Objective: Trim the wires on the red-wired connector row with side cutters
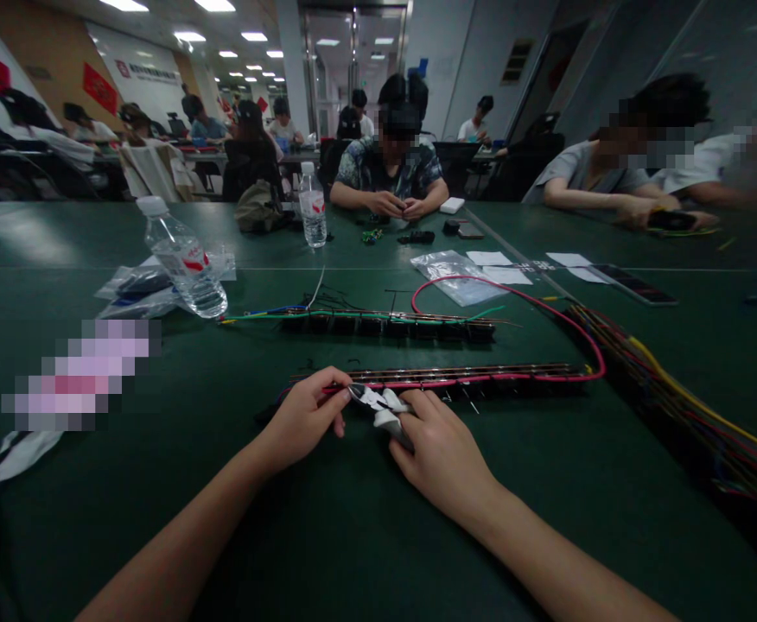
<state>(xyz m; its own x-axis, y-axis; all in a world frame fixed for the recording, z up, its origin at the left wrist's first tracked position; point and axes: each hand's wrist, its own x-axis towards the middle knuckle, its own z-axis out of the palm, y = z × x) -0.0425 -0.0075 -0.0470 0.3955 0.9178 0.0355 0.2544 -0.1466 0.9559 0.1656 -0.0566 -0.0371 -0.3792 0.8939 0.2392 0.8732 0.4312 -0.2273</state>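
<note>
At 12 o'clock is a glass door [354,52]; at 11, ceiling lights [254,36] are shining; at 1, a grey wall [482,52].

The place looked like a workshop for wiring set up in an office-style room. Strips of wire [391,321] and a thick bundle of wires [690,397] lay on a broad green table [125,484], and people [388,168] sat around it and at desks [213,155] behind. Rows of ceiling lights [254,37], black chairs [461,164], a lettered wall sign [153,76] and tall glass doors [332,78] gave the office look.
</note>
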